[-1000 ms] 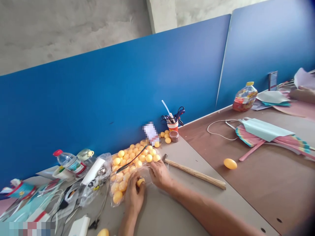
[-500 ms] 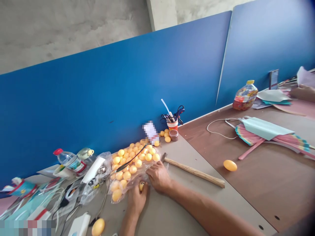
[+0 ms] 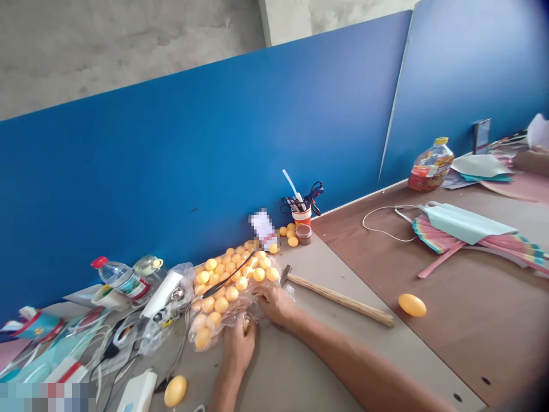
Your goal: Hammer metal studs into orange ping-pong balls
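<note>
A clear plastic bag (image 3: 246, 300) full of orange table tennis balls (image 3: 232, 293) lies against the blue partition. My left hand (image 3: 240, 340) is closed at the bag's near edge, around a small gold-coloured thing (image 3: 246, 324) that is mostly covered by the fingers. To its right, my right hand (image 3: 278, 304) bends its fingers down onto the bag's plastic at its right side; the fingertips are partly hidden. Just beyond the right hand lies a hammer (image 3: 341, 298) with a wooden handle. One loose ball (image 3: 175, 391) rests left of my left hand, another ball (image 3: 412, 305) far to the right.
Bottles (image 3: 124, 278), cables and a white power strip (image 3: 137, 392) crowd the left side. A cup of tools (image 3: 301, 215) stands by the partition (image 3: 193, 160). On the right are a drink bottle (image 3: 431, 165), a striped pink paper piece (image 3: 433, 233) and another person's arm (image 3: 532, 162).
The loose ball on the right has rolled nearer and slightly right. My right hand's fingers have shifted a little at the bag. My left hand stays in place; the view has moved slightly.
</note>
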The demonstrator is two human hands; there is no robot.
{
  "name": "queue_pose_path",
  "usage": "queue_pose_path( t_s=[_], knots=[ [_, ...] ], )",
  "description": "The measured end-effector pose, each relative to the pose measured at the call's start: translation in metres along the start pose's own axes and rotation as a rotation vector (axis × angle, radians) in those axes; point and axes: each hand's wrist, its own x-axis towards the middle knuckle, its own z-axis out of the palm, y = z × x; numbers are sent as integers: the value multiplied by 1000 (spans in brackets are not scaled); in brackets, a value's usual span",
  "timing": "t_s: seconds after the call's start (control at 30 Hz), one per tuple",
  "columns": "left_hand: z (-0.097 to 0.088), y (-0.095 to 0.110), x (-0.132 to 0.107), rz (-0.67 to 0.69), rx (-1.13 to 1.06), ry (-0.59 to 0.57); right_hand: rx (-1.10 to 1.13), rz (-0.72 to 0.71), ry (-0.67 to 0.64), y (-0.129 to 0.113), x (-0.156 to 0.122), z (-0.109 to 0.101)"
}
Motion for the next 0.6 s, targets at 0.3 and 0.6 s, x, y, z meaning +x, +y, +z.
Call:
queue_pose_path(
  t_s=[0.3,0.6],
  knots=[
    [-1,-1,-1,0,30,-63,-120,-13,-105,-8,-2,13],
    [0,-7,0,49,46,21,441,41,145,-15,-4,-17]
  ],
)
